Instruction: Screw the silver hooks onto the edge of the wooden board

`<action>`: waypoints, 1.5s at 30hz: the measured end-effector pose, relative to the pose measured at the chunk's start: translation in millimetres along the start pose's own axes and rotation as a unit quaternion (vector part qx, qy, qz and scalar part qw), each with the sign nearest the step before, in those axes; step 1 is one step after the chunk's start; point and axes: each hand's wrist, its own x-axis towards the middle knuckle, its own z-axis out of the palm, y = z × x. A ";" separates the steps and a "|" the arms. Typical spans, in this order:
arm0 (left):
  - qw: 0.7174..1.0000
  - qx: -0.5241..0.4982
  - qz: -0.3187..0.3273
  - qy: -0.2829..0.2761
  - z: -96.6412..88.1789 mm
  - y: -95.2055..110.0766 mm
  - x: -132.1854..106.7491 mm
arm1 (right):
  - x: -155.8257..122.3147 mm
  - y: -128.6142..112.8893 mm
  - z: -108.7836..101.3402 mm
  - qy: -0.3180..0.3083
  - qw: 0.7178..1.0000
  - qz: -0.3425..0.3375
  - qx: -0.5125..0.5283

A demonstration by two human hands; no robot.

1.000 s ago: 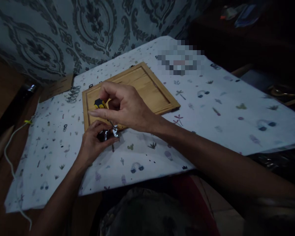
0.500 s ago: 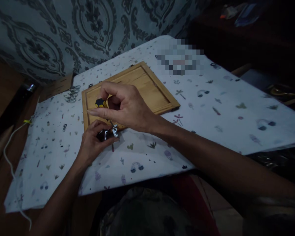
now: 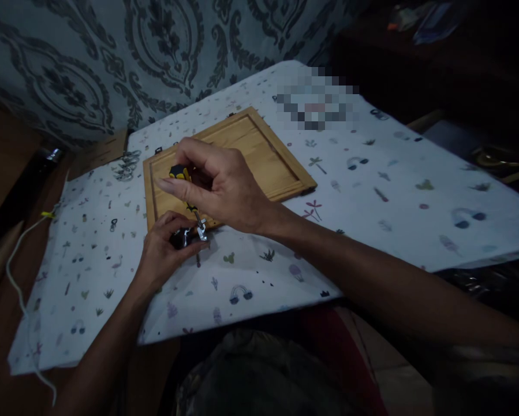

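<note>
The right hand (image 3: 228, 188) is positioned at the centre-left of the frame, above the near left part of a flat, rectangular, light-brown wooden panel with a raised frame (image 3: 263, 159). Its fingers are curled and, with the thumb, pinch the handle of a black-and-yellow screwdriver (image 3: 180, 172). The handle lies between thumb and forefinger, its cap toward the upper left; the metal shaft slants downward to the right, below the thumb.

The shaft tip meets a small, shiny, silver metal fitting (image 3: 202, 232) at the near edge of the panel. Whether the tip is seated in a screw cannot be told.

The left hand (image 3: 160, 249) is placed left of the fitting. Its fingers are bent above and its thumb extends below, gripping the fitting between them; the right end of the fitting projects beyond the fingertips. The exact contact points are hidden.

The panel lies flat on a table covered with a white, printed cloth (image 3: 276, 277). Small dark metal loops (image 3: 158, 150) show along its far edge. At the upper left, a cluster of silver metal pieces (image 3: 127, 167) lies beside a flat brown cardboard piece (image 3: 99, 155).
</note>
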 end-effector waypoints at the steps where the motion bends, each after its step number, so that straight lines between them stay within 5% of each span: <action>1: 1.000 0.001 0.001 0.001 0.0 0.1 0.1 | 0.0 0.9 0.2 0.000 1.000 -0.006 0.008; 32: 1.000 0.018 -0.018 -0.009 -2.5 4.9 1.0 | 0.6 5.9 -2.5 -0.066 0.996 -0.064 0.000; 39: 1.000 0.018 0.000 -0.002 -1.3 3.5 1.2 | 0.5 -2.4 -2.9 -0.043 0.998 0.022 -0.041; 45: 1.000 0.030 -0.008 -0.002 -2.4 7.0 1.3 | 0.1 -0.9 -2.3 -0.062 0.998 0.024 0.010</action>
